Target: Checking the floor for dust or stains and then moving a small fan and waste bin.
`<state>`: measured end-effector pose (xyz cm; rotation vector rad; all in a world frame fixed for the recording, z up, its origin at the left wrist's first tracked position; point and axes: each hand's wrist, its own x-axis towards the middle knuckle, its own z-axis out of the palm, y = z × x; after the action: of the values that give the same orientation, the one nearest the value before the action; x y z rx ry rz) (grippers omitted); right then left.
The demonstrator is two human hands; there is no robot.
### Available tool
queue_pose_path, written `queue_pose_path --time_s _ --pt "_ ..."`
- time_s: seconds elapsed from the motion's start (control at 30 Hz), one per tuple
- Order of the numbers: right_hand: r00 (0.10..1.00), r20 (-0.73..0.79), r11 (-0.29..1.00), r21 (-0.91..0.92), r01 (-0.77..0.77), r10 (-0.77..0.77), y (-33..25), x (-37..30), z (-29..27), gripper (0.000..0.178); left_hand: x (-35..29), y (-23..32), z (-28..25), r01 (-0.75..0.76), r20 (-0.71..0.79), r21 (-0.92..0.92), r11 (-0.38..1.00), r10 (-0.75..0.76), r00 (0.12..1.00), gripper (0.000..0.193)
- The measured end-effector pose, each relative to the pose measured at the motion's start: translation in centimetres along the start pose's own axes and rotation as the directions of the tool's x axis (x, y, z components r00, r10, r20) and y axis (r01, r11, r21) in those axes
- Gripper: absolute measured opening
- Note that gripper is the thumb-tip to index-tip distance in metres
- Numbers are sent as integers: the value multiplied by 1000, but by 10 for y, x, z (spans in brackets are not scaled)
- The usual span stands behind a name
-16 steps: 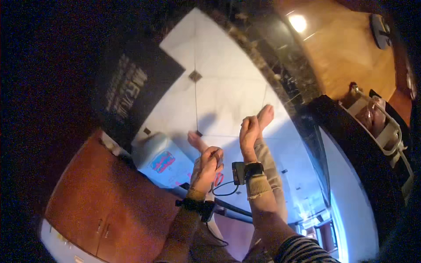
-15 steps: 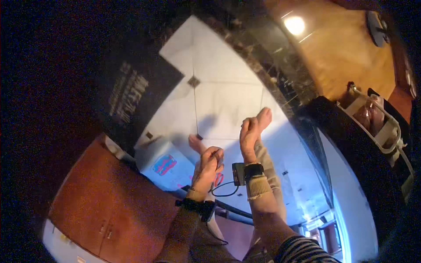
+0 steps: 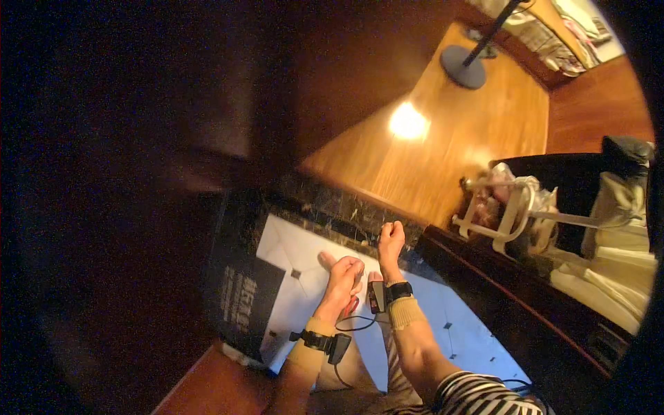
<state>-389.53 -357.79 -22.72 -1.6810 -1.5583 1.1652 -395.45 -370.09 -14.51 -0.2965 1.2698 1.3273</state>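
Observation:
My left hand [image 3: 344,274] is closed in front of my body. Red-handled scissors [image 3: 352,306] show partly beneath its fingers, with the rest hidden by the hand. My right hand [image 3: 391,239] is held a little farther forward, its fingers curled in and nothing visible in them. Each wrist carries a dark strapped device over a tan cuff, and a black cable [image 3: 357,327] loops between them. My bare feet show below the hands on the pale tiles.
A dark printed mat [image 3: 252,301] lies on the white tiled floor [image 3: 304,250]. Beyond a dark marble threshold [image 3: 325,211] is a wooden floor [image 3: 373,162] with a round-based stand [image 3: 463,68]. At right is a white-framed rack [image 3: 508,214] with bags. Dark wood looms at left.
My view has moved forward toward the wooden floor. The rack and the stand show more fully, and the pale blue box at lower left is out of view. My right hand is curled tighter.

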Motion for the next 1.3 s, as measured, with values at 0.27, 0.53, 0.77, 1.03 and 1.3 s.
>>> queue_pose_path --time_s 0.27,0.53,0.77,1.03,1.3 --pt "990 -140 993 119 26 -9 -101 130 -19 19 53 136 76 -28 198 236 971 -20 980 4" --pt "919 -372 966 258 -32 129 -158 236 -82 27 117 278 193 -34 171 492 870 -58 984 8" --pt "807 -545 889 454 57 227 -185 299 -116 25 193 293 377 -148 366 642 752 -131 921 11" --pt "727 -608 858 511 49 320 -227 435 -196 20 260 278 550 -201 398 786 585 -229 888 13" --pt "668 -678 787 576 221 308 -287 562 -289 23 300 295 701 -190 420 724 664 -206 884 13"
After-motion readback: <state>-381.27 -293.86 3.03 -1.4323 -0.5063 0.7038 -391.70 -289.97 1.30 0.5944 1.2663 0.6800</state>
